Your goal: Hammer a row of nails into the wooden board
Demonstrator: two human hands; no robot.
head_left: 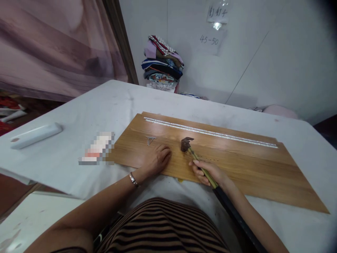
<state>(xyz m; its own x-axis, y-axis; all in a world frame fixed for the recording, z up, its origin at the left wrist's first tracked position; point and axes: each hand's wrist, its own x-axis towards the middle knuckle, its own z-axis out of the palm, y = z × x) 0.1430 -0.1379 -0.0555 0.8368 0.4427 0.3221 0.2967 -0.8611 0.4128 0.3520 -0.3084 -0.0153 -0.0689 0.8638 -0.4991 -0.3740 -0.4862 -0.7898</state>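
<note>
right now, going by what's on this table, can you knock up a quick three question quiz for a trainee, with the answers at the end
1. Which hand grips the hammer?
2. True or false: in the picture, the loose nails lie to the left of the hammer head.
3. Fill the gap: the left hand rests on the ____.

Key: 1. the right hand; 2. true; 3. board.

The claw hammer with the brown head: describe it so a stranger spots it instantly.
On the white table lies a long brown wooden board. Over its near edge, the bare right hand grips the claw hammer, its yellow and black shaft setting it apart from the thin silver nails.
</note>
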